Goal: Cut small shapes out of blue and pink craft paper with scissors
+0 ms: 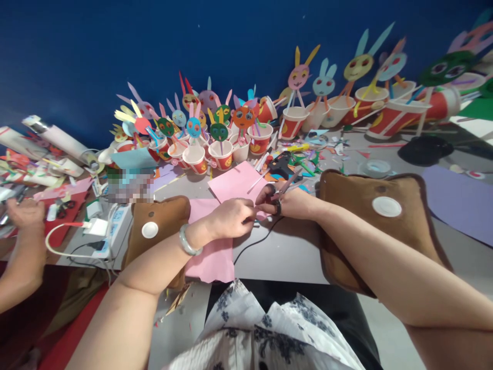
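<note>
My left hand (233, 218) is closed, its fingertips meeting those of my right hand. Whatever it pinches is too small and hidden to make out. Scissors (288, 181) with dark handles hang on the fingers of my right hand (290, 202), their blades pointing up and away from me. Right behind both hands lies a pink paper sheet (227, 181) with a thin pale stick (257, 181) across it. A second pink sheet (211, 259) is under my left wrist and reaches the table's front edge.
Brown cushion-like pads (346, 226) lie on either side of my arms. Several paper rabbit faces stand in red-and-white cups (194, 160) along the blue wall. Paper scraps (308, 162) litter the back. At left are a power strip (115, 231) and another person's hand (26, 211).
</note>
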`<state>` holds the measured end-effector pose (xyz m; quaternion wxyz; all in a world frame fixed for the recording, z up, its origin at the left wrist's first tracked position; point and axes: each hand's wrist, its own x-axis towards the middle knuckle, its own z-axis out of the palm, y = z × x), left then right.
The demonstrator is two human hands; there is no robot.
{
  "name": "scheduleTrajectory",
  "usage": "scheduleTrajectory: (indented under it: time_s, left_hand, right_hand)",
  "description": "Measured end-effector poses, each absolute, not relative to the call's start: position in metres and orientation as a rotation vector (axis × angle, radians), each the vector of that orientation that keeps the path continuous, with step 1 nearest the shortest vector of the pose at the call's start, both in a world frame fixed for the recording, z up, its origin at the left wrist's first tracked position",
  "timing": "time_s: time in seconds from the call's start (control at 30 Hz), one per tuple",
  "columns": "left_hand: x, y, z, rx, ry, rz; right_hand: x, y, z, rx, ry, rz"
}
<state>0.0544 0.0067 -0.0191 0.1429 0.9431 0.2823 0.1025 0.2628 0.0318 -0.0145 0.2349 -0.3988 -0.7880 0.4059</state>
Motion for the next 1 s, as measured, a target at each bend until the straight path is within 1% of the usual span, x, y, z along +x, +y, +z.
scheduleTrajectory:
  time_s: [0.13, 0.4, 0.5, 0.63, 0.77, 0.87, 1.0]
  left_hand:
    - [0.055, 0.006, -0.019, 2.732, 0.829, 0.253]
    - [0.055, 0.009, -0.024, 2.637, 0.831, 0.281]
    - [0.054, 0.011, -0.023, 2.368, 0.869, 0.423]
    - [0.054, 0.016, -0.017, 1.779, 0.978, 0.697]
    - [0.057, 0.018, -0.009, 1.302, 0.963, 0.838]
    - [0.058, 0.018, -0.008, 1.146, 0.958, 0.873]
    - [0.059, 0.018, -0.014, 1.119, 0.945, 0.89]
  right_hand:
    - [0.263, 0.032, -0.019, -1.091, -2.144, 1.128]
    - [0.263, 0.032, -0.018, -1.087, -2.151, 1.151]
    - [0.263, 0.032, -0.018, -1.096, -2.135, 1.166]
    - [0.262, 0.034, -0.017, -1.117, -1.997, 1.097]
    - [0.262, 0.034, -0.012, -1.067, -1.811, 1.117]
    - [0.261, 0.031, -0.007, -1.085, -1.684, 1.168]
    - [0.256, 0.026, -0.005, -1.117, -1.639, 1.233]
